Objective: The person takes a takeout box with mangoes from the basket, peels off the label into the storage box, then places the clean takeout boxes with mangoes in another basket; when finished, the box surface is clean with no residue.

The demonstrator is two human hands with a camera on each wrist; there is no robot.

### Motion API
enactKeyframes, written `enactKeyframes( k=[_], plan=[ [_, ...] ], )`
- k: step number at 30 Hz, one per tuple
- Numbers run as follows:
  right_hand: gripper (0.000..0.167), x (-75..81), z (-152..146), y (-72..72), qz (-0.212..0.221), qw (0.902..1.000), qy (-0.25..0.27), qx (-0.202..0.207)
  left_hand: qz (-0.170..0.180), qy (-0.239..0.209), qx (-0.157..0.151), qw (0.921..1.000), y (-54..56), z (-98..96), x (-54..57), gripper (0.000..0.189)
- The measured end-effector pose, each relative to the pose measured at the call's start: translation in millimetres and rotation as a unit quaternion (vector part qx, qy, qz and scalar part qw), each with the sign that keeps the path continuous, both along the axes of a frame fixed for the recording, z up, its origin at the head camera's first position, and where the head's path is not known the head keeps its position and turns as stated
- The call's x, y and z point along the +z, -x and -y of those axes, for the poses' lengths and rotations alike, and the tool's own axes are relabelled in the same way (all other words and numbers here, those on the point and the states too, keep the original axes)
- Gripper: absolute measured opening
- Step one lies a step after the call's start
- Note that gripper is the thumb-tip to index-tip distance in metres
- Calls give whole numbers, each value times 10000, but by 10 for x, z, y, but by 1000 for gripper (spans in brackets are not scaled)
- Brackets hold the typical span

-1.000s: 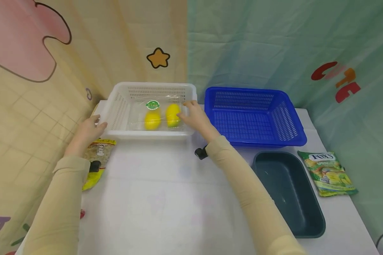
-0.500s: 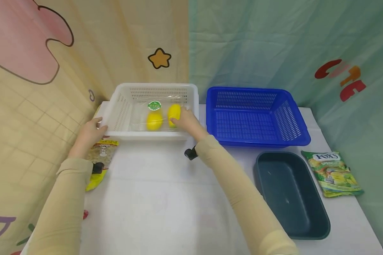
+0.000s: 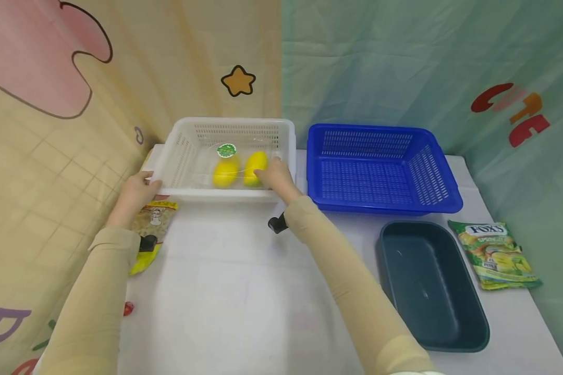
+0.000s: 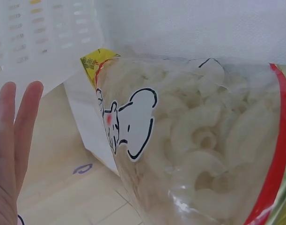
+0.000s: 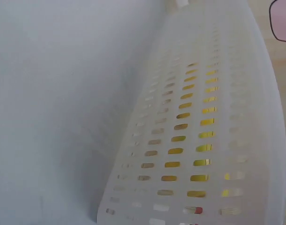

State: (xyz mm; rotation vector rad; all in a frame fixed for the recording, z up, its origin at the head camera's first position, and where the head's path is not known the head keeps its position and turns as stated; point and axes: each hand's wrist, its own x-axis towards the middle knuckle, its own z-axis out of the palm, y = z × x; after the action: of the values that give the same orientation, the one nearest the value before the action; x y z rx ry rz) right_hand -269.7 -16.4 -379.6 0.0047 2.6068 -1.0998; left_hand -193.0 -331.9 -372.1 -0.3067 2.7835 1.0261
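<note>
A white slatted basket (image 3: 225, 195) stands at the back left of the table. Inside it is a clear plastic pack (image 3: 204, 166) with a green round label and two yellow fruits (image 3: 225, 172), possibly lemons. My right hand (image 3: 278, 177) reaches over the basket's front right and holds the pack's right end, thumb beside the right fruit; its fingertips are partly hidden. At the basket's left front corner, my left hand (image 3: 136, 195) rests with extended fingers (image 4: 28, 112) against the outer side. In the right wrist view, the basket wall (image 5: 199, 122) hides the right hand's grip.
A bag of macaroni (image 4: 199, 140) lies below my left hand. To the right stand a blue basket (image 3: 361, 185), a dark green tub (image 3: 431, 291) and a green Fox's candy bag (image 3: 494, 255). A small red item (image 3: 129, 308) lies near the left sleeve.
My right hand has moved left and inward from the basket's right rim onto the pack's right end. The left hand stays at the corner. The view has shifted slightly.
</note>
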Motion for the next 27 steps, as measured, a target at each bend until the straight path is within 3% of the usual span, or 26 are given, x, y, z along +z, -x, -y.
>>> enactKeyframes(
  k=[3, 7, 15, 21, 27],
  plan=[
    [57, 18, -22, 15, 294, 9983, 421, -283, -72, 65, 65, 9999, 12, -15, -15, 61],
    [67, 97, -68, 26, 479, 9950, 701, -524, -97, -60, 174, 9998, 15, -34, -22, 60],
    [77, 491, -450, -138, 320, 9890, 1397, -359, -128, -129, 366, 9992, 18, -72, -14, 62],
    [78, 768, -940, -427, 189, 9937, 1103, 88, -181, 87, 365, 9991, 24, -28, -25, 63],
    [78, 824, -1443, -948, 98, 9959, 606, 661, -197, 222, 347, 9990, 45, -58, -15, 62]
  ],
)
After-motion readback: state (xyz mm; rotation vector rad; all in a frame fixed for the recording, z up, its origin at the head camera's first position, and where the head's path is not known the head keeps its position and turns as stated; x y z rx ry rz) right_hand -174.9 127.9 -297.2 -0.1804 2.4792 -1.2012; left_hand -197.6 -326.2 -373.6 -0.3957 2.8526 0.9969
